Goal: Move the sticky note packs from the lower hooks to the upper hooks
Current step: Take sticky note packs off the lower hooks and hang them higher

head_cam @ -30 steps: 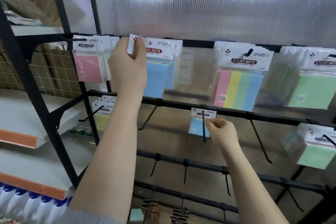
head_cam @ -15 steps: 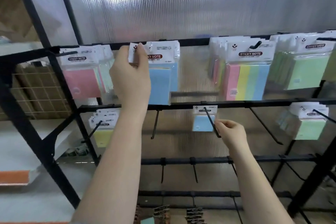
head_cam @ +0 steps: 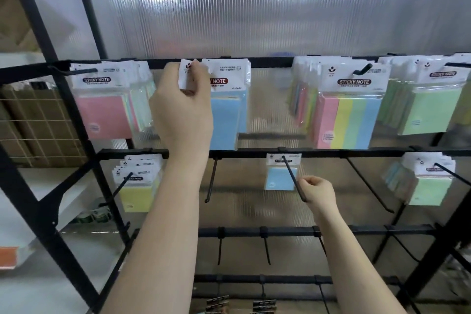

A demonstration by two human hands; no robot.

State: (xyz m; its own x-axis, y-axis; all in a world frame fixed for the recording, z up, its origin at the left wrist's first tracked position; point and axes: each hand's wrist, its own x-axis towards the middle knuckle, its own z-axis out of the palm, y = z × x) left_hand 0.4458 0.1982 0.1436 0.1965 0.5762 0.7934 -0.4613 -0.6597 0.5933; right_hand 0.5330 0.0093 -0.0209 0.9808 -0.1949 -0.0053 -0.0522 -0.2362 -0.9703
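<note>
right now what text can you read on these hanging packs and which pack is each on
"STICKY NOTE" on the pink pack, upper left.
"NOTE" on the blue pack held by the left hand; the rest is covered.
"STICKY NOTE" on the striped pack, upper right.
"STICKY NOTE", just legible, on the yellow pack, lower row.
Headers of the small blue pack and both green packs, and all fine print: too blurred.

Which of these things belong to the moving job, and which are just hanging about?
Part of the job:
left hand gripping a blue sticky note pack at the upper hook
right hand by the lower hook
small blue pack on it

Just there:
binder clips
tape rolls
</note>
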